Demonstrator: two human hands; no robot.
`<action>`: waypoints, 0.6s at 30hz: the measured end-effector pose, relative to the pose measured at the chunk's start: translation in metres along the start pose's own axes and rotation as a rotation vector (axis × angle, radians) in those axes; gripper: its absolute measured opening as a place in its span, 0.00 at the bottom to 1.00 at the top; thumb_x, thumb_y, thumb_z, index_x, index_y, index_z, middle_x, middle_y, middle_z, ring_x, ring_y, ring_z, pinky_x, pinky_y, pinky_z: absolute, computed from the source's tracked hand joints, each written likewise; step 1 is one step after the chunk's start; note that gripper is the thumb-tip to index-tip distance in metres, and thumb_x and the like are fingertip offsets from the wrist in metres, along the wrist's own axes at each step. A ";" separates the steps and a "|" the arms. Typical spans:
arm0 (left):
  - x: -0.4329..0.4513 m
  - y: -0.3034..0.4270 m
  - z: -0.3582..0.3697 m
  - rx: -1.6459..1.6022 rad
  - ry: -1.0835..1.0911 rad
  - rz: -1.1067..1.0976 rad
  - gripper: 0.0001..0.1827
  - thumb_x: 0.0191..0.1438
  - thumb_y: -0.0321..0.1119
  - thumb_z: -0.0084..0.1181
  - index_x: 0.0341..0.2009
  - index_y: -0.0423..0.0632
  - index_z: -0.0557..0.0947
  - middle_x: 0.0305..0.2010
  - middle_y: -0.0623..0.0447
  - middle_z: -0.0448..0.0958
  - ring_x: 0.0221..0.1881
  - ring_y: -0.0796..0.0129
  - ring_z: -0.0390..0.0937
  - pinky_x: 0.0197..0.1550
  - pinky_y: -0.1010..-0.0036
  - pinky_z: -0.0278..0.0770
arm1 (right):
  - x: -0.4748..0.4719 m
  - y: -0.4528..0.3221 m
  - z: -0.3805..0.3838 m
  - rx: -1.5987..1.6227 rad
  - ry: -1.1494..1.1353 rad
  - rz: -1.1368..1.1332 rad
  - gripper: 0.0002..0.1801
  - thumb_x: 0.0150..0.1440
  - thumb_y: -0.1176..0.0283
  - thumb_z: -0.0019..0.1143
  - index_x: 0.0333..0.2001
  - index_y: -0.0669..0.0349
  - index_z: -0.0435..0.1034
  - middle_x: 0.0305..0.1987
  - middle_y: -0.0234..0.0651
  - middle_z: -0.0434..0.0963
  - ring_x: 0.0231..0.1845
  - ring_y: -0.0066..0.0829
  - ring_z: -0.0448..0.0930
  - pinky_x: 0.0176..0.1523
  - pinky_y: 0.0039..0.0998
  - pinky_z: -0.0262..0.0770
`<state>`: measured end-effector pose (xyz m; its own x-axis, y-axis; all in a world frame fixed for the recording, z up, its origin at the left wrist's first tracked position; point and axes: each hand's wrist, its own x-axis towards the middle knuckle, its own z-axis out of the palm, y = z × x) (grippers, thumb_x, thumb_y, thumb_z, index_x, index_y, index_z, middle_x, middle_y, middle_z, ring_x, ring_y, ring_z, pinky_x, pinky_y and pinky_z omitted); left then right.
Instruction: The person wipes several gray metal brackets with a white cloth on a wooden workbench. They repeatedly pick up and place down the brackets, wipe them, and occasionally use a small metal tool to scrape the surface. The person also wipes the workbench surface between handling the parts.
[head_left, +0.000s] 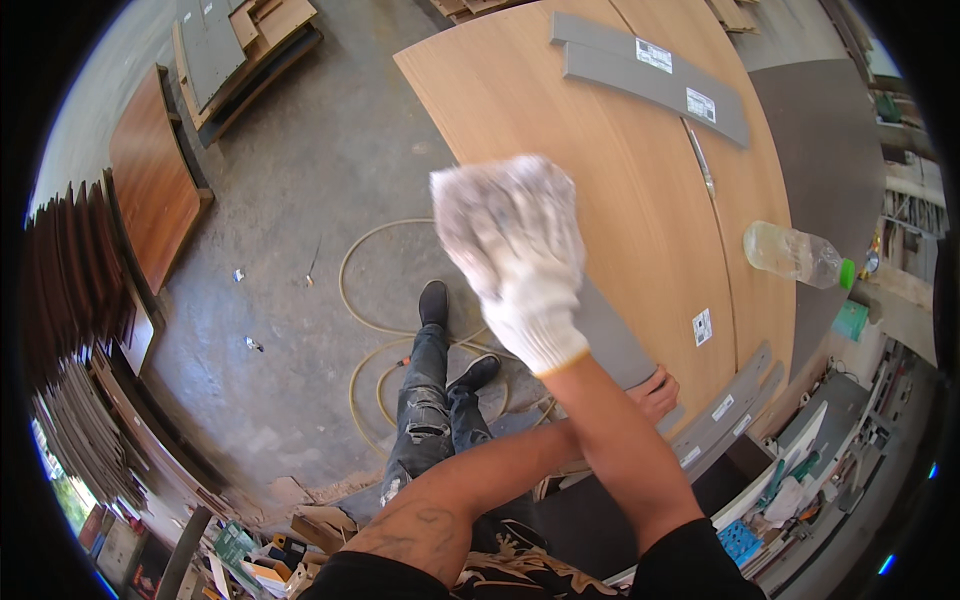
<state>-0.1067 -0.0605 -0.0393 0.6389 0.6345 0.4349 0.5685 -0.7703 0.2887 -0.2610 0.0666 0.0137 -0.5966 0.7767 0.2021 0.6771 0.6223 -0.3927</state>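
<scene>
My right hand (525, 247), in a white knitted glove, is clenched on a whitish cloth (459, 202); both are blurred. It hangs over a grey board (611, 337), hiding the board's far part; whether the cloth touches the board I cannot tell. My left hand (657, 394) is bare and grips the near end of that board, its fingers over the edge. My right forearm crosses above the left one. Beneath the board lies a wood-grain panel (645, 247) bearing a printed label (702, 327).
Two labelled grey strips (652, 79) lie at the panel's far end, more strips (724, 409) at the near right. A clear bottle (795, 255) with a green cap lies on its side. A yellowish hose (345, 270) coils around my feet. Stacked boards (75, 277) stand at left.
</scene>
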 end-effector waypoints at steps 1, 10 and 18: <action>0.001 0.001 -0.001 -0.010 -0.009 0.000 0.23 0.57 0.39 0.51 0.54 0.40 0.79 0.58 0.40 0.75 0.68 0.50 0.69 0.75 0.45 0.60 | 0.009 0.000 0.006 -0.001 0.013 0.055 0.27 0.57 0.64 0.61 0.61 0.53 0.80 0.69 0.39 0.79 0.77 0.52 0.68 0.83 0.56 0.53; -0.014 0.006 0.023 0.066 -0.030 -0.008 0.25 0.60 0.40 0.51 0.59 0.41 0.80 0.60 0.40 0.76 0.69 0.50 0.69 0.75 0.46 0.61 | -0.039 0.014 -0.036 0.035 -0.045 -0.175 0.22 0.59 0.64 0.62 0.56 0.55 0.83 0.64 0.41 0.82 0.73 0.56 0.72 0.82 0.55 0.56; -0.007 -0.005 0.011 0.121 0.010 0.074 0.25 0.61 0.39 0.50 0.60 0.43 0.80 0.60 0.41 0.76 0.67 0.49 0.71 0.73 0.46 0.65 | -0.033 0.028 -0.029 0.216 -0.173 -0.174 0.27 0.60 0.63 0.60 0.63 0.53 0.79 0.73 0.39 0.76 0.80 0.48 0.65 0.85 0.55 0.48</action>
<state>-0.1086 -0.0603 -0.0538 0.6767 0.5752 0.4597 0.5788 -0.8014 0.1507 -0.2100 0.0618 0.0219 -0.7723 0.6208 0.1349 0.4625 0.6950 -0.5506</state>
